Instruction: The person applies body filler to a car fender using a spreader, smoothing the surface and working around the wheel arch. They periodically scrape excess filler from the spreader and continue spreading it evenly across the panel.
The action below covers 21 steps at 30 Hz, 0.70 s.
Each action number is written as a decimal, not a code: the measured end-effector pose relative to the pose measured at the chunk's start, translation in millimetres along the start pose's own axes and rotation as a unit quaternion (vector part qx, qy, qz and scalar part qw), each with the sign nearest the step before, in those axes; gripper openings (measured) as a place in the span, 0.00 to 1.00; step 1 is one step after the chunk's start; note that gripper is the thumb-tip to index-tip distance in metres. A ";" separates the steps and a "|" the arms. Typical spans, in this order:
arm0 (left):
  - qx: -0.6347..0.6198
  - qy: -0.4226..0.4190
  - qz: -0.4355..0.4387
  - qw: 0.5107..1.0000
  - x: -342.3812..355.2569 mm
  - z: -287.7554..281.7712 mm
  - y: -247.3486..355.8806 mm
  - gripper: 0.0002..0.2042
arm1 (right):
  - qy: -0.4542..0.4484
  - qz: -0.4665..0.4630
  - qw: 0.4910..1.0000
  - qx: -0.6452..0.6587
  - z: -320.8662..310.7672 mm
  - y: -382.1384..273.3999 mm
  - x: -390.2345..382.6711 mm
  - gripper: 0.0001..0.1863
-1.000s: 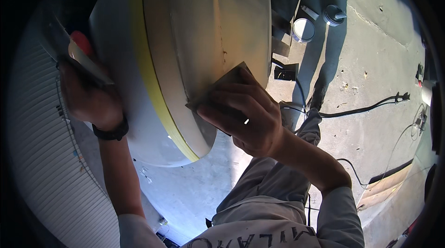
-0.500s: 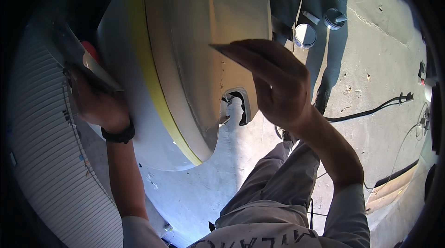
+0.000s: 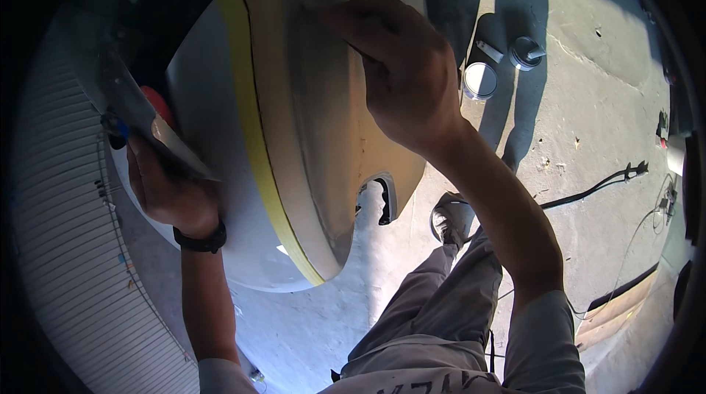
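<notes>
A large curved car body panel (image 3: 323, 122), beige and grey, lies in front of me, with yellow masking tape (image 3: 254, 136) along its curve. My right hand (image 3: 412, 77) is closed in a pinch at the panel's upper part. It grips a thin flat spreader, now mostly hidden by the fingers, near a dull grey smeared band. At the left, my left hand (image 3: 176, 199) is wrapped round the lower edge of a flat metal plate (image 3: 140, 96), held tilted. A light patch of paste-like material (image 3: 163, 131) shows on the plate. A black band is on my left wrist.
Low on the panel is a cut-out (image 3: 381, 199) with a dark edge. Beyond the panel, a round tin (image 3: 480, 81) and another open tin (image 3: 524, 54) stand on the concrete floor. A black cable (image 3: 588, 192) runs at right; a ribbed shutter (image 3: 66, 210) is at left.
My right hand has moved up and left, bringing the spreader to the panel's grey band. My left hand and the plate have shifted slightly down and right in the view.
</notes>
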<state>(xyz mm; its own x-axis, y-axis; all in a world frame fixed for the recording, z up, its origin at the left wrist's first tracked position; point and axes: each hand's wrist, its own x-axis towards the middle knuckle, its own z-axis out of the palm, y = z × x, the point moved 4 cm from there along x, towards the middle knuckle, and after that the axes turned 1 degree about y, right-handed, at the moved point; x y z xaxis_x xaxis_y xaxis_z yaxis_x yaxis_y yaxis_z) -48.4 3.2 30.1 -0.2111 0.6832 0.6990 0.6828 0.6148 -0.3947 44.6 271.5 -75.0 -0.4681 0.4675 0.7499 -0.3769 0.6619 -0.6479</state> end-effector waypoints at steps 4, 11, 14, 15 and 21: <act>-0.009 0.036 -0.002 0.999 4.9 -0.5 7.4 0.24 | -0.007 0.009 1.000 0.006 -2.0 -14.9 -17.3 0.26; -0.020 0.002 0.003 1.000 5.2 1.8 -3.8 0.33 | -0.063 0.007 0.997 0.043 -11.3 -55.9 -77.3 0.24; 0.036 -0.007 0.022 0.999 3.9 3.7 -11.9 0.33 | -0.030 -0.007 0.998 0.055 -15.7 -75.2 -105.8 0.20; 0.060 -0.009 0.045 0.997 2.9 4.4 -12.4 0.32 | -0.035 -0.015 0.998 0.055 -17.8 -82.6 -115.6 0.19; 0.066 -0.008 0.050 0.997 3.3 4.8 -14.6 0.31 | -0.066 0.018 0.997 0.032 -24.4 -110.7 -164.8 0.16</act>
<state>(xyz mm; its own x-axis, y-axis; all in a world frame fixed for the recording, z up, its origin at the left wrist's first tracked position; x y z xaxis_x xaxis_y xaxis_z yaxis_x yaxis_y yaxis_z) -62.4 -1.7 35.3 -0.1581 0.7491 0.6433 0.6029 0.5892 -0.5380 182.9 135.5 -123.6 -0.5823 0.4058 0.7045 -0.4065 0.6051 -0.6845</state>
